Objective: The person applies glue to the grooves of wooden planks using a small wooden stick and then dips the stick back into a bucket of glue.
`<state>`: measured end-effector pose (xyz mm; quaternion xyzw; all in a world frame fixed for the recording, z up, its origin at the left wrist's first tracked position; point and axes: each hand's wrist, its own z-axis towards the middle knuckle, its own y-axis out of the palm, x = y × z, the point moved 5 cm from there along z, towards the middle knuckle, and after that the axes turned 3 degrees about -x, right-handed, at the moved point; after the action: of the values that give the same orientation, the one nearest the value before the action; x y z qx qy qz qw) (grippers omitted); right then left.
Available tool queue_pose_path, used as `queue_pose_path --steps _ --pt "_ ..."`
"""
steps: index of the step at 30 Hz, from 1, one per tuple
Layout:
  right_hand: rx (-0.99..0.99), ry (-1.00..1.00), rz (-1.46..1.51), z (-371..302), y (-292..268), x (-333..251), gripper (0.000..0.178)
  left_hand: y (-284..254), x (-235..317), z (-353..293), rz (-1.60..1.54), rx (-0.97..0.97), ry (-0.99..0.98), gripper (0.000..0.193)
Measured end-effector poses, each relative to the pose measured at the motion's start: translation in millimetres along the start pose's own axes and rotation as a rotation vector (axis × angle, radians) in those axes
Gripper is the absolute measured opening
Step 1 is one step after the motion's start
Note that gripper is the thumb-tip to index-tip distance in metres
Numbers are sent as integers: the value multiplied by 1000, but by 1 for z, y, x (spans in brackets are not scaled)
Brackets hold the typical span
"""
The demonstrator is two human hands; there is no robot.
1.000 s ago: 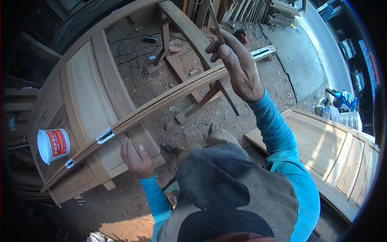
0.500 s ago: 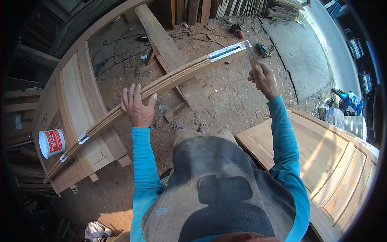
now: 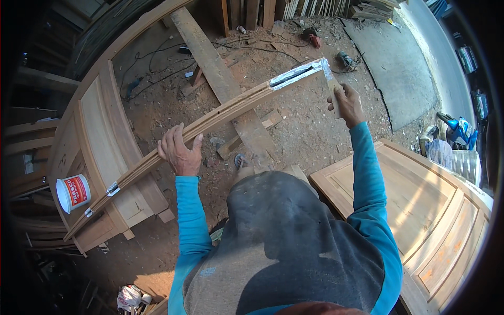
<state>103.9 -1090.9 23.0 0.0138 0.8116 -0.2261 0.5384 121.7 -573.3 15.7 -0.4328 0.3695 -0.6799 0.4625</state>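
A long, grooved wooden rail slants across in front of me, from lower left to upper right. My left hand grips it near the middle, fingers over the far side and thumb apart on top. At the rail's far right end, white putty surrounds a dark slot. My right hand is closed round the handle of a putty knife, whose whitened blade meets that end. Smaller white smears mark the rail's lower left part. Beside them stands a white tub with a red label.
Panelled wooden doors lie at left and right. A plank crosses beyond the rail. Cables, a green power tool and wood scraps litter the dirt floor. Stacked timber stands at the back.
The putty knife has moved slightly down and right at the rail's end, its blade now whiter and tilted the other way. The view has shifted slightly; my left hand keeps its hold.
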Motion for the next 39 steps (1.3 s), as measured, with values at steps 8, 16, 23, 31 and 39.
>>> queue_pose_path --steps 8,16,23,31,39 --pt "107 -22 106 0 -2 20 46 -1 -2 2 3 -22 -19 66" --pt "96 18 16 -9 1 3 45 2 0 0 4 -36 -4 67" --pt "42 -5 -5 -4 -8 11 48 1 3 4 60 -91 -91 83" --pt "-62 -55 -146 19 -22 0 43 8 0 5 197 -35 -105 82" --pt "-159 -95 -200 36 -47 -10 43 11 -2 7 197 -87 -138 83"
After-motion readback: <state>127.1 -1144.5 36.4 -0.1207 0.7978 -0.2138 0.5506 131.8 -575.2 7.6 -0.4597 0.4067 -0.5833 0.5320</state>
